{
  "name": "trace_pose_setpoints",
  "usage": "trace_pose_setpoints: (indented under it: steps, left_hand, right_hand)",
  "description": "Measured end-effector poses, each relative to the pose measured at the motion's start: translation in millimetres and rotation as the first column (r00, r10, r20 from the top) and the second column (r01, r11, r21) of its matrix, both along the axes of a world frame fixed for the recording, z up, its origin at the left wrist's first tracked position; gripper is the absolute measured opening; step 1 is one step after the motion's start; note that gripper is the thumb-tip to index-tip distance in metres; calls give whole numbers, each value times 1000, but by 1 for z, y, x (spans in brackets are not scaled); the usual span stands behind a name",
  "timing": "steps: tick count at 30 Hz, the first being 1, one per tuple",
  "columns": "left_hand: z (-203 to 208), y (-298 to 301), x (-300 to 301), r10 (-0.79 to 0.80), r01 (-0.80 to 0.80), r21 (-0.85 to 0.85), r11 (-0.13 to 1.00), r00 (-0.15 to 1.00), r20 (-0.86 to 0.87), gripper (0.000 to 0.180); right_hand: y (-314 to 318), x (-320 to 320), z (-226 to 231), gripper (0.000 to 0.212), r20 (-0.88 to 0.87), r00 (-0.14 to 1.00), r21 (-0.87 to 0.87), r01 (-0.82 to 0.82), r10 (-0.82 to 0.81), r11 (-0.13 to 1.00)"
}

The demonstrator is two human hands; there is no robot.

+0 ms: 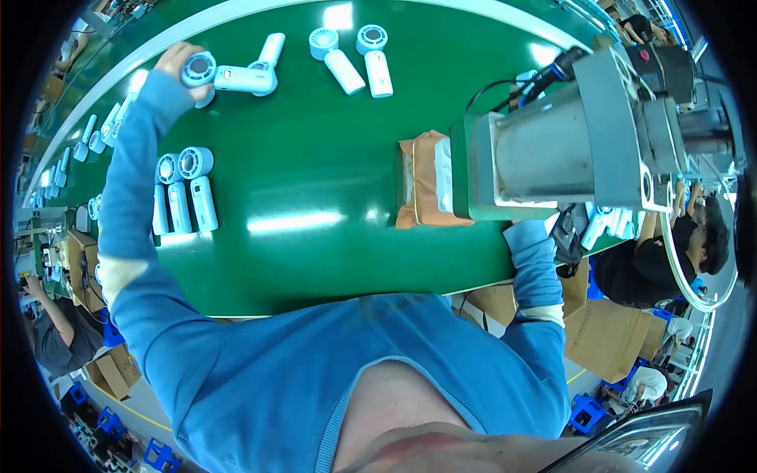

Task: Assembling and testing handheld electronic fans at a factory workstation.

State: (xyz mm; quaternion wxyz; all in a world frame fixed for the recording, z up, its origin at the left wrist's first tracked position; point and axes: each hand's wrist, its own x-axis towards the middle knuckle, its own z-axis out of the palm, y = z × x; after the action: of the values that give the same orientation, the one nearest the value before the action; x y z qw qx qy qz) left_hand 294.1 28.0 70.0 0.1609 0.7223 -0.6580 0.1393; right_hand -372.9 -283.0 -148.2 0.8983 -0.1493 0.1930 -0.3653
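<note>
My left hand (180, 60) is stretched out to the far left of the green table. Its fingers are closed round the round head of a light-blue handheld fan (199, 69). A white handle (238, 79) points right from there, up against another handheld fan (271, 52) lying at an angle; the overlap hides which parts join. Part of one more pale round piece shows under my hand. On the right, my sleeve (531, 240) runs up to the machine (544, 154), and my right hand is hidden behind it.
Two handheld fans (344, 72) (378, 72) lie at the far middle, and several more (179, 206) are lined up at left. An orange-brown cloth-like pad (430, 180) sits beside the machine. Other people (666, 252) sit at right and left, with cardboard boxes (611, 337) nearby.
</note>
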Motion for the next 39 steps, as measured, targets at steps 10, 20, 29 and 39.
trace_pose_setpoints:
  steps: [10,20,29,39]
  left_hand:
    - [-73,21,-275,-53,-316,-206,926,431,-901,58]
    - [-111,-22,-327,-262,-117,-345,931,445,-856,61]
    - [-100,-43,-318,-413,87,-405,910,254,-874,57]
    - [-103,-136,-224,-27,-198,-177,964,590,-807,67]
  right_hand:
    - [23,59,54,45,-688,494,-724,-513,-532,460]
    - [26,33,51,47,-526,320,-644,-755,-788,123]
    - [44,54,83,50,-521,-105,-244,-932,-847,266]
    - [8,14,13,45,-688,483,-726,-469,-542,503]
